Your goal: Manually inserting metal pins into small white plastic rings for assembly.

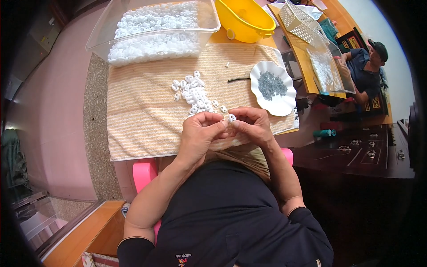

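My right hand [253, 126] pinches a small white oval plastic piece with dark holes [231, 118] between thumb and fingers. Right beside it my left hand [202, 131] is closed in a pinch, fingertips almost touching the right hand's; what it holds, if anything, is too small to make out. Just beyond my hands, a loose pile of similar white plastic pieces [194, 94] lies on a striped beige towel [138, 102]. To the right stands a white scalloped plate [284, 103] holding a heap of tiny grey parts [271, 85]. A thin dark stick [238, 80] lies by the plate's left rim.
A clear plastic bin [95, 42] full of white pieces stands at the far left, beside a yellow tub [247, 22]. A small white part [227, 64] lies on the towel. Another person [362, 66] sits at the right behind a second clear bin [344, 84].
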{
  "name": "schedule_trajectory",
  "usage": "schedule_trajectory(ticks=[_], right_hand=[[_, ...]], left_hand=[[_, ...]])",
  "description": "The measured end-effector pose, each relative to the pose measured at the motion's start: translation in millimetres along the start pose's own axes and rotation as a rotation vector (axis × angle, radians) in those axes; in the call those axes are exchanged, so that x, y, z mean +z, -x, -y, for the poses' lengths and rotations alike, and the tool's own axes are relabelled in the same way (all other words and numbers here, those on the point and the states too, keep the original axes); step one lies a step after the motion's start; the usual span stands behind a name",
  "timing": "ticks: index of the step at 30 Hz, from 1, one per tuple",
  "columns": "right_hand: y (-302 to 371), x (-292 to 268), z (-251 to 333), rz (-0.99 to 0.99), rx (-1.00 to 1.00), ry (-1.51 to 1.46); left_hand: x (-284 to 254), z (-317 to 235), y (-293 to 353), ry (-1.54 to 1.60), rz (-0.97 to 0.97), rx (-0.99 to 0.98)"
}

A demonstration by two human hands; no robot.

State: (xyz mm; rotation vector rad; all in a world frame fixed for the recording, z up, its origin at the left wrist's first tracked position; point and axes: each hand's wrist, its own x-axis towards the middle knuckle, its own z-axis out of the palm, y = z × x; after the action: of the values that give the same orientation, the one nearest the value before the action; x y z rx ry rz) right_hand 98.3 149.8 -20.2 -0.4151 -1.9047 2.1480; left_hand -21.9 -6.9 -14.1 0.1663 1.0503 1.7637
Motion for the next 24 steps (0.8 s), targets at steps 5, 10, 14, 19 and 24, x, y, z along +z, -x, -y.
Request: schedule_trajectory(ticks=[5,10,14,19,24], right_hand=[[0.2,-0.7,0.0,0.002,-0.012,0.016],[0.8,-0.9,-1.1,0.024,-0.012,-0.01],[1.0,-2.6,-2.3,0.032,-0.01,0.014],[1.0,-0.8,0.6,0.034,-0.001,0.009],[1.4,-2.0,-0.1,0.027,0.01,0.021]], left_hand=[[0.6,-0.2,-0.3,-0.006,-0.007,-0.004],[1.9,-2.1,1.0,-0.024,-0.01,-0.013],[1.8,-1.4,0.7,-0.034,-0.004,-0.006],[2.4,-1.3,1.0,-0.049,-0.004,0.005],[3.0,-1.6,1.4,-0.056,-0.005,0.01]])
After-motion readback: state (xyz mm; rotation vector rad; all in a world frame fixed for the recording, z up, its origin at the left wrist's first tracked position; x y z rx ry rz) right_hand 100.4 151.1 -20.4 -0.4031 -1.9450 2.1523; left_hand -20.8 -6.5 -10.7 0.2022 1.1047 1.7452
